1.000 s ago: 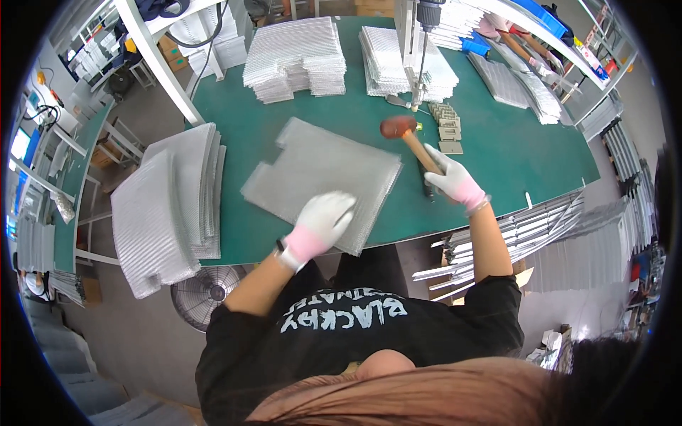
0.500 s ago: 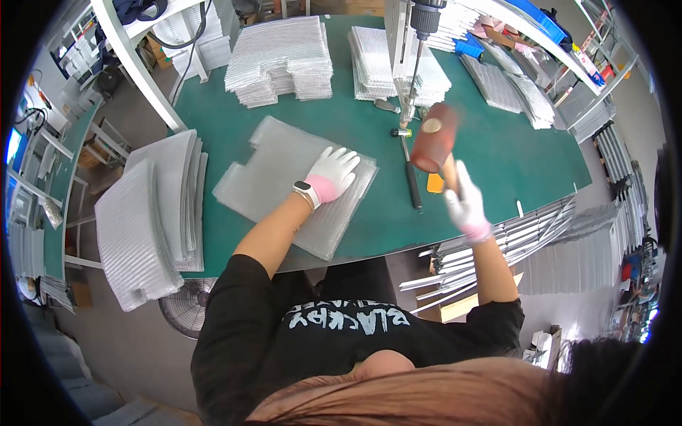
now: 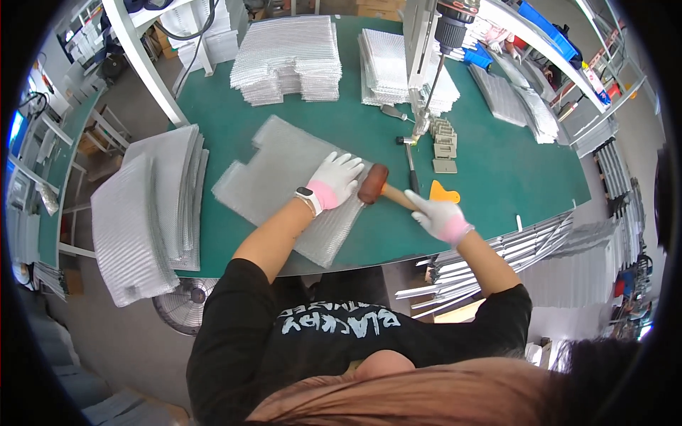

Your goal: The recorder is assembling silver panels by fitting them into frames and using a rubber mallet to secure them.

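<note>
A translucent ribbed plastic sheet (image 3: 273, 167), notched at its far left side, lies flat on the green table (image 3: 398, 241). My left hand (image 3: 336, 181), in a white and pink glove, rests on it with fingers stretched out. In my right hand (image 3: 442, 219), gloved alike, is the wooden handle of a mallet (image 3: 374, 184). The mallet's reddish-brown head is at the right edge of the sheet, close to my left fingertips; whether it touches the edge I cannot tell.
Stacked ribbed sheets (image 3: 288, 57) stand at the back, and more sheets (image 3: 135, 220) overhang the left edge. A drill press (image 3: 452, 32) rises behind a small hammer (image 3: 412, 163), grey metal blocks (image 3: 445, 149) and a yellow scraper (image 3: 444, 192). White strips (image 3: 490, 259) lie below the front right edge.
My right hand has swung the mallet down and left, from raised over the table to the sheet's right edge. The metal blocks it covered now show. My left hand stays on the sheet.
</note>
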Motion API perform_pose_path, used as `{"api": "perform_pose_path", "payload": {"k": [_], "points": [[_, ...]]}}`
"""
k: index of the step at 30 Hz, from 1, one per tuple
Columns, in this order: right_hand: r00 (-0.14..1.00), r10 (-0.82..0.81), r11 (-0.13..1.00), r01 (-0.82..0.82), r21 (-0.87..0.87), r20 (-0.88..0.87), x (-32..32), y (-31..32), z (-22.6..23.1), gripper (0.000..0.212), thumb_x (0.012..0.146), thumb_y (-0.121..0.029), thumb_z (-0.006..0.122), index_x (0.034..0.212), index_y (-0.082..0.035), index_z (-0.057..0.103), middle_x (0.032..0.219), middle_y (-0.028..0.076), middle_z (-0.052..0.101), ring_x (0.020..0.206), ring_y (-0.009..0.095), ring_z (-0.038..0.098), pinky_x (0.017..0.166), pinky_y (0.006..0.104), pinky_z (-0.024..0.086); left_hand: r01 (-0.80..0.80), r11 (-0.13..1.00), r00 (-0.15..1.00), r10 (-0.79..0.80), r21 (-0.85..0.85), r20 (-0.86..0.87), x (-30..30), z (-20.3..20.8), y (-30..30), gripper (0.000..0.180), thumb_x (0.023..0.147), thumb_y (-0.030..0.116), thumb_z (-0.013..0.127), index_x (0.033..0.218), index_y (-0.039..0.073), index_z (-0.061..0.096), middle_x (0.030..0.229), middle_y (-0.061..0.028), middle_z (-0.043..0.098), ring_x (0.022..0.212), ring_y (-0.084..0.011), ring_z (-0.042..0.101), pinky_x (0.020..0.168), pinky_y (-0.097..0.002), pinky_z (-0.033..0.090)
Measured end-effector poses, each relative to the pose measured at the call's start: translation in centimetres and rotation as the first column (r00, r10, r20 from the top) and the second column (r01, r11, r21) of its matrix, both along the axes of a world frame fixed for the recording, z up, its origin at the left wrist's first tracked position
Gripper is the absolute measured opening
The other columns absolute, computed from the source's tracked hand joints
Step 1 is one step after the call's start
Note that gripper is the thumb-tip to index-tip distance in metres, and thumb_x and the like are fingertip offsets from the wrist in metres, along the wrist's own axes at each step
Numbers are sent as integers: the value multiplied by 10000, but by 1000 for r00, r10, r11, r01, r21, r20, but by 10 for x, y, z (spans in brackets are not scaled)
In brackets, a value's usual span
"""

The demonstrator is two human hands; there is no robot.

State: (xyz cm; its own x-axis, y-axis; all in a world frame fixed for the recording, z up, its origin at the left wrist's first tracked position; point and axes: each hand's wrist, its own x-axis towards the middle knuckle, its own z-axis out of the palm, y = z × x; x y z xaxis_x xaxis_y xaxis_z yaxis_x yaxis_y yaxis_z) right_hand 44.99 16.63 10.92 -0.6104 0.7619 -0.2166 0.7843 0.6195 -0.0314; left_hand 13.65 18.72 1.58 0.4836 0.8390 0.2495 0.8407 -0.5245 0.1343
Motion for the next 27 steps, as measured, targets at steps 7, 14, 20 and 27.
{"api": "perform_pose_path", "payload": {"k": [7,14,20,27], "points": [[705,-89,958,253,133,-704,12,7,-39,607,950,-316,611,1523,-270,416,950,197,706,882,401,680,779,454,541,11,998,1000,-12,56,22,0,1,3,428,943,263,534,1320,65,578,1411,-100,552,1336,-293,460,1148,-478,308],[943,-120,989,139,40,-310,20,22,2,590,975,-357,570,1528,-247,395,898,162,702,804,374,684,727,470,537,20,1000,999,-19,-21,29,-2,-2,2,454,953,250,515,1364,59,541,1454,-124,515,1372,-315,427,1174,-493,278],[991,-130,991,130,-25,3,10,-9,-21,607,973,-356,577,1532,-225,382,961,180,707,843,390,684,750,474,538,5,1000,1000,-4,-5,10,1,-5,2,453,949,243,530,1364,61,537,1448,-121,516,1370,-315,427,1175,-497,279],[790,-129,967,235,101,-599,19,-25,-48,627,959,-305,613,1534,-205,385,1145,229,676,900,420,671,784,473,542,20,998,993,-27,63,118,-1,0,1,416,910,239,569,1284,59,593,1327,-140,574,1296,-326,480,1122,-483,349]]}}
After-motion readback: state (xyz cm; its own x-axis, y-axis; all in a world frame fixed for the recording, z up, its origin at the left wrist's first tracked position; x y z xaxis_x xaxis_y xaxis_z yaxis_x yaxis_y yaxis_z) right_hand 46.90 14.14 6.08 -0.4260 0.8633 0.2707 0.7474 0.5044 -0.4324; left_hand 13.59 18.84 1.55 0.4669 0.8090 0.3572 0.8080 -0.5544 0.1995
